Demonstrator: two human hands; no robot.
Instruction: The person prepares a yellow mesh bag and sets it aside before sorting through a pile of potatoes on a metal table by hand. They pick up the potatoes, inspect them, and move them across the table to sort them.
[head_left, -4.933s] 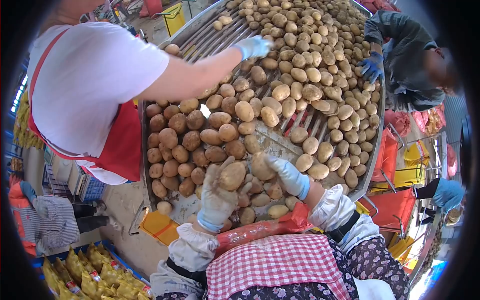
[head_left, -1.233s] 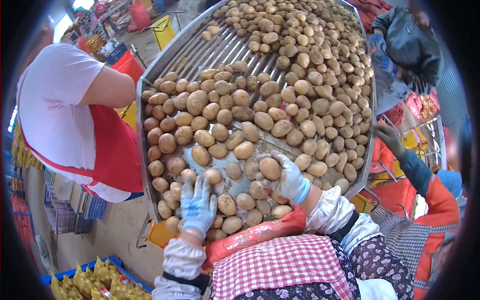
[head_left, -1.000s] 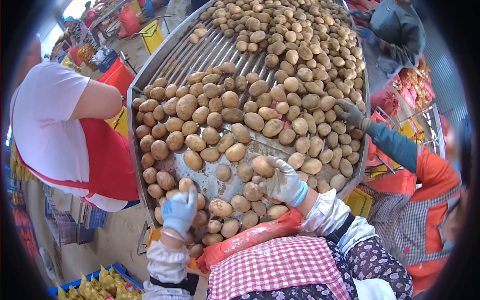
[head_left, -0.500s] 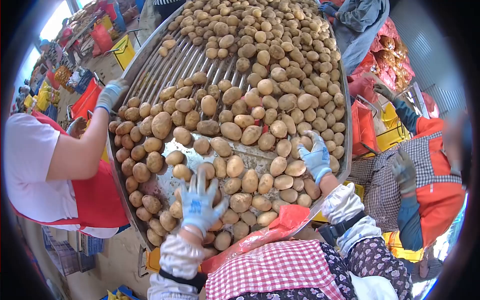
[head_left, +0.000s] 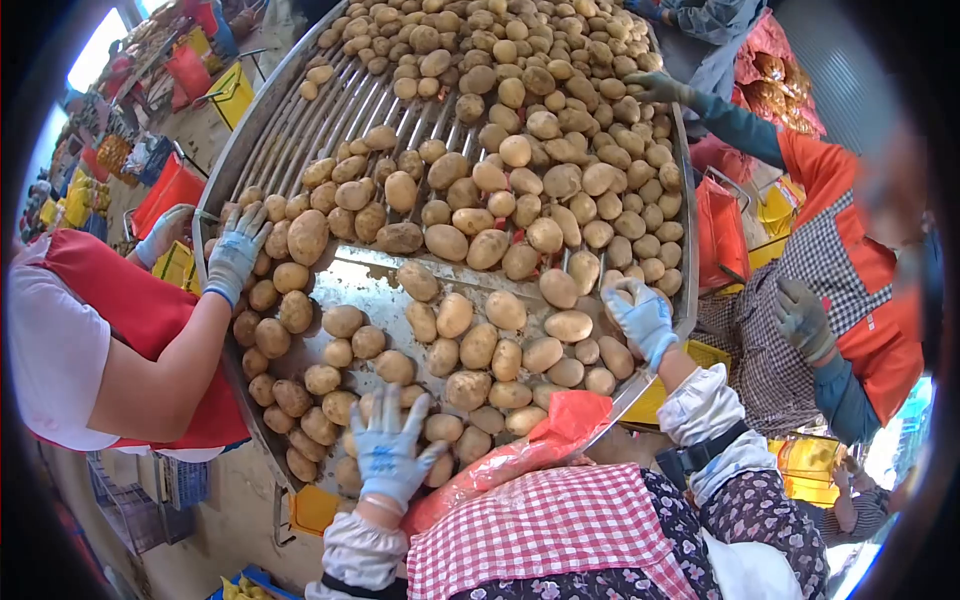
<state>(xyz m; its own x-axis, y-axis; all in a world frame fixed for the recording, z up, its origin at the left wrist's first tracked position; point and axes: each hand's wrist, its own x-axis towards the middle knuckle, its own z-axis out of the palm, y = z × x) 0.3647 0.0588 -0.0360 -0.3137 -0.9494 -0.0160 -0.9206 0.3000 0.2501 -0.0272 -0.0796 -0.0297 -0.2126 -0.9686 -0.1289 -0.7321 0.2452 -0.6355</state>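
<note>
Many brown potatoes [head_left: 477, 345] cover the metal sorting table [head_left: 365, 285], loosely spread over its near plate. My left hand [head_left: 388, 445], in a pale blue glove, rests palm down with fingers spread on the potatoes at the near left. By the table's right rim, my right hand [head_left: 640, 322] wears a matching glove. Its fingers are curled round a potato that is mostly hidden. A red plastic sheet [head_left: 520, 460] lies over the near edge, between my hands and close to my checked apron.
Metal rollers [head_left: 330, 120] carry a potato heap at the far end. A person in a red apron [head_left: 130, 300] works at the left, a gloved hand on the potatoes. Another person [head_left: 820, 270] reaches in from the right. Red and yellow bins [head_left: 722, 235] flank the table.
My left hand has moved slightly nearer to me, and potatoes beneath it have shifted. My right hand has curled at the right rim. The person at right now reaches over the heap.
</note>
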